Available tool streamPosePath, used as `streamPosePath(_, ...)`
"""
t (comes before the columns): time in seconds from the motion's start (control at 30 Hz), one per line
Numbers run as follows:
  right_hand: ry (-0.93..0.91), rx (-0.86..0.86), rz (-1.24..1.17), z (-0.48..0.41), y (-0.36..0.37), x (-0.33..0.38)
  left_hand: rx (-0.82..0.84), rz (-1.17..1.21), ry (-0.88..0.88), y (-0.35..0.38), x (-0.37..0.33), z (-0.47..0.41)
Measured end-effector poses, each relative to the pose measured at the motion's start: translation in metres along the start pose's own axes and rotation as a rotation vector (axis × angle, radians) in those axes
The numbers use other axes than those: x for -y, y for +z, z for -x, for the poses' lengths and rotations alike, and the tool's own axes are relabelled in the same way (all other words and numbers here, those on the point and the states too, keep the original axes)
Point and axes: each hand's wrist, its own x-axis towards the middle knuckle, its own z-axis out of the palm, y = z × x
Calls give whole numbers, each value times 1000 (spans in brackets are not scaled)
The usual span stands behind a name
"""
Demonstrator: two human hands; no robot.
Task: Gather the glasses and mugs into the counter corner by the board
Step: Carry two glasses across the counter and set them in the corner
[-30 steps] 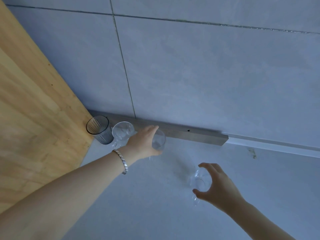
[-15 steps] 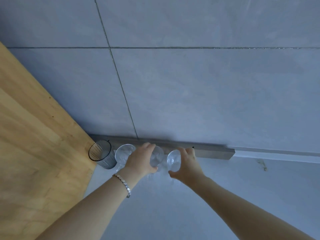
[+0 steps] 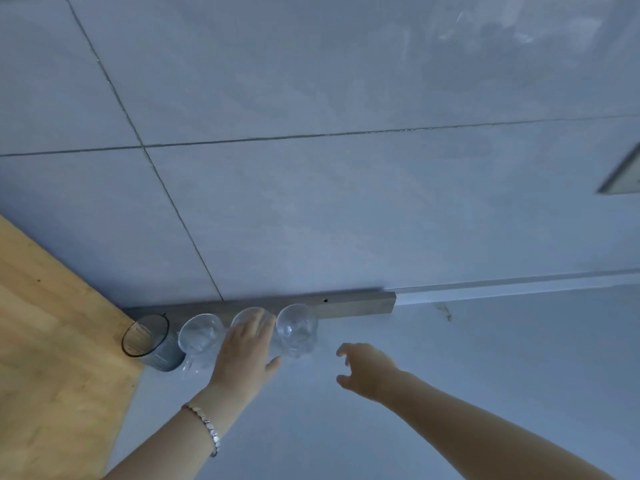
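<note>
Lower left of the frame, a dark tumbler (image 3: pixel 149 337) and three clear glasses stand in a row from the board (image 3: pixel 52 358) rightward. My left hand (image 3: pixel 242 358) lays straight fingers over the third glass (image 3: pixel 250 314). My right hand (image 3: pixel 367 372), fingers spread and empty, hangs just right of the last glass (image 3: pixel 296 329), so it is nearer to the rest of the worktop (image 3: pixel 485 358). I see no writing.

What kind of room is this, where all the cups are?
Probably a kitchen: drinking glasses stand in a row on a pale counter, against a tiled wall and next to a wooden board.
</note>
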Motion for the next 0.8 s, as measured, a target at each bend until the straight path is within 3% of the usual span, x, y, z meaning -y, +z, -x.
streamPosePath(0.17,41,152,127,75,-9,-82,204,91,120,-11,-102,22)
streamPosePath(0.4,332,77,-13,224,-47,-245,462,255,288,-8,-311,23)
streamPosePath(0.47,485,-35,-71,346,-50,-374,481,261,418,-2,-482,44)
streamPosePath(0.5,503,-60,-92,346,-52,-384,489,271,411,-9,-482,46)
streamPosePath(0.57,597,-87,-124,401,-54,-447,505,271,471,-8,-557,61)
streamPosePath(0.7,647,-90,-140,428,-62,-463,493,246,461,-3,-576,55)
streamPosePath(0.8,703,-126,-119,510,-66,-535,481,227,517,5,-676,79)
